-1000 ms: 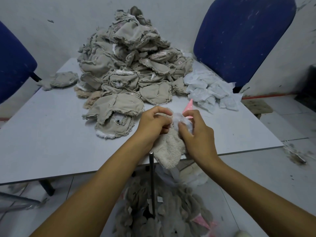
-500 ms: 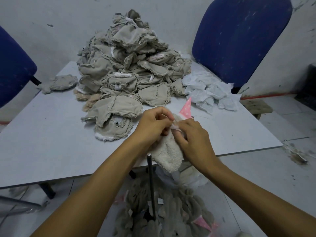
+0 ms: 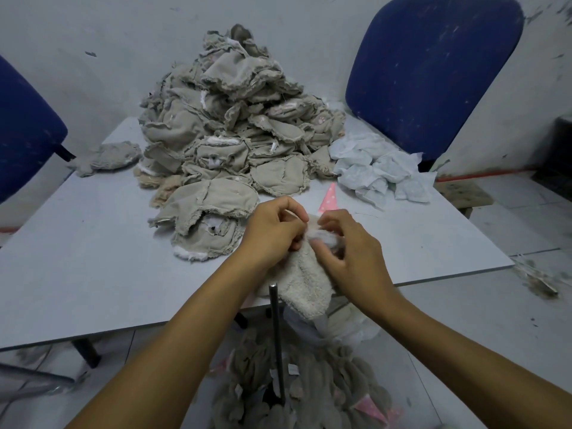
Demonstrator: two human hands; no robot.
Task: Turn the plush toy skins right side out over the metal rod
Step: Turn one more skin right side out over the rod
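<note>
1. Skin [image 3: 305, 283]: cream, fluffy side out, held between both hands above the near table edge; its lower end hangs past the edge, just right of the rod tip.
2. Left hand [image 3: 272, 232]: fingers curled, pinching the skin's upper left edge.
3. Right hand [image 3: 351, 253]: fingers curled, thumb and fingertips pinching the white fabric at the skin's top opening. The two hands nearly touch at the opening.
4. Pink cone [image 3: 328, 199]: dotted fabric, sticks up just beyond the hands; whether it belongs to the held skin cannot be told.
5. Rod [image 3: 276, 342]: dark metal, upright, near the table edge; its top sits beside the skin, not inside it. Its base is hidden in a floor heap [image 3: 303, 388] of grey-brown skins.
6. Table [image 3: 77, 258]: grey top. A large pile [image 3: 229, 131] of inside-out beige skins sits far centre; one stray skin [image 3: 108, 156] lies to its left.
7. White pieces [image 3: 380, 171]: small heap of pale fabric, right of the pile.
8. Chairs: blue backs, one far right [image 3: 433, 72], one at the left edge [image 3: 24, 131].
</note>
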